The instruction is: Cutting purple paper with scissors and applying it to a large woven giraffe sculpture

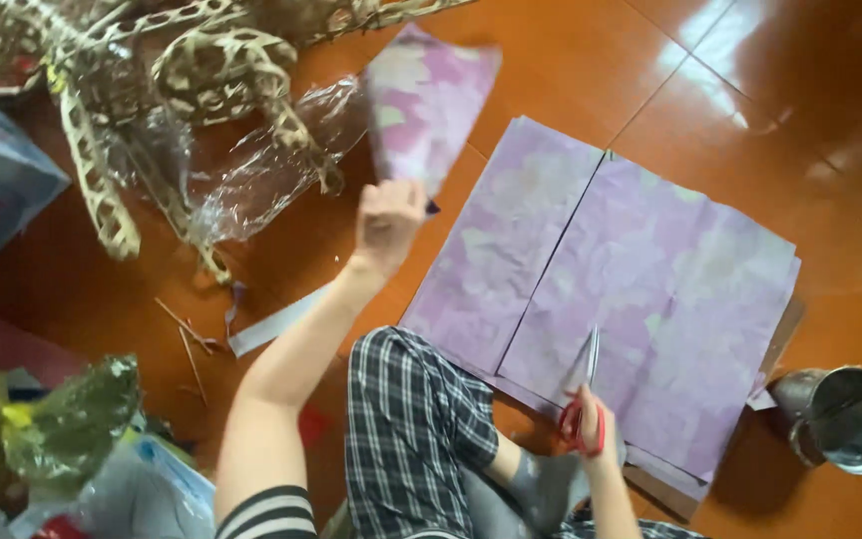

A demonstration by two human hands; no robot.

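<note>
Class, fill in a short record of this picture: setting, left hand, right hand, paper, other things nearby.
Setting: person seated on a glossy orange tiled floor
Left hand: raised, holding a cut purple sheet
Right hand: holds red-handled scissors, blades at the near edge of the paper stack
Paper stack: purple and white sheets, flat, cut line down the left part
Nearby: metal pot at right; woven frame with clear plastic wrap at upper left

Matt purple paper [650,289], glossy floor [551,60], metal pot [845,419]

Left hand [387,222] lifts a purple paper piece [426,95]; right hand [591,424] holds scissors [584,384].
</note>
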